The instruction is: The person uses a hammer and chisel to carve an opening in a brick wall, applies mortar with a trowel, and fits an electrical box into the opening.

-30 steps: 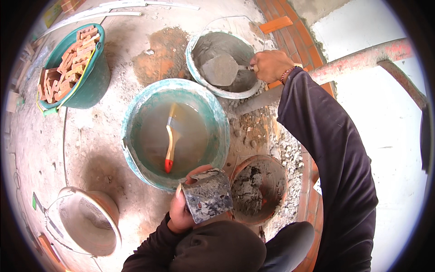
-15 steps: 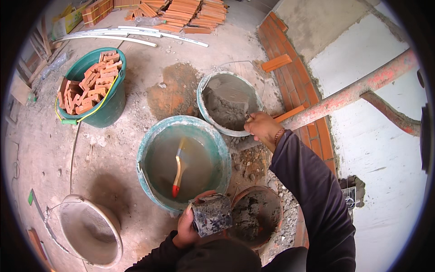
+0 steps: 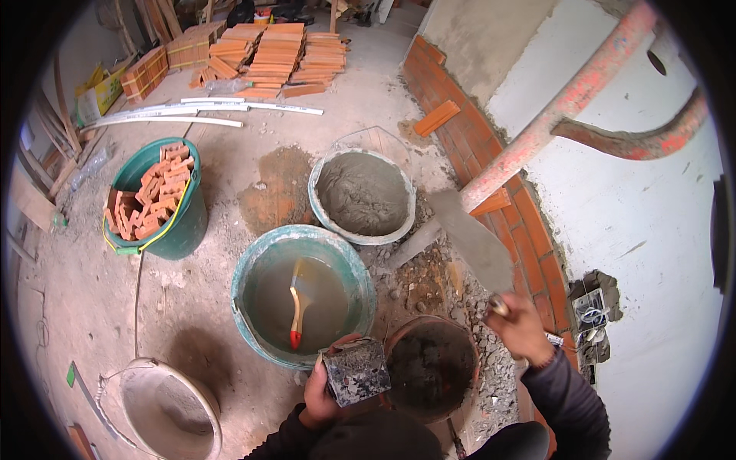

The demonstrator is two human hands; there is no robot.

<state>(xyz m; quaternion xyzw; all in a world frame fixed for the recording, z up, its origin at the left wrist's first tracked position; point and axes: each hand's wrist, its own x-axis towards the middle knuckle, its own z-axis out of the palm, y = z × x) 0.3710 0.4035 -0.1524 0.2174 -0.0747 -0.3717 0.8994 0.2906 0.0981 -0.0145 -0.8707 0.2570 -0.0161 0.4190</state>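
Observation:
In my right hand (image 3: 521,328) is the handle of a trowel (image 3: 474,241), its broad grey blade raised beside the wall and slightly blurred by motion. My left hand (image 3: 317,395) grips a dark, box-like block (image 3: 360,377) with mortar-smeared faces; I cannot tell what it is. That block is held over the near rim of a green bucket (image 3: 239,287) of murky water, where a paintbrush (image 3: 297,310) with a red-tipped handle floats. Beyond it stands a bucket of wet grey mortar (image 3: 364,192). A dark-stained round tub (image 3: 431,368) lies just right of the block.
A red-streaked metal pole (image 3: 560,115) slants across the right side. Orange bricks (image 3: 491,142) line the wall base, near a wall recess with wires (image 3: 594,314). At left stand a green bucket of brick pieces (image 3: 184,230) and a pale bucket (image 3: 211,406). White pipes (image 3: 169,119) lie farther back.
My right hand has moved from the mortar bucket toward me and rightward, and the trowel blade now shows. My left hand keeps hold of the block. The view has tilted up.

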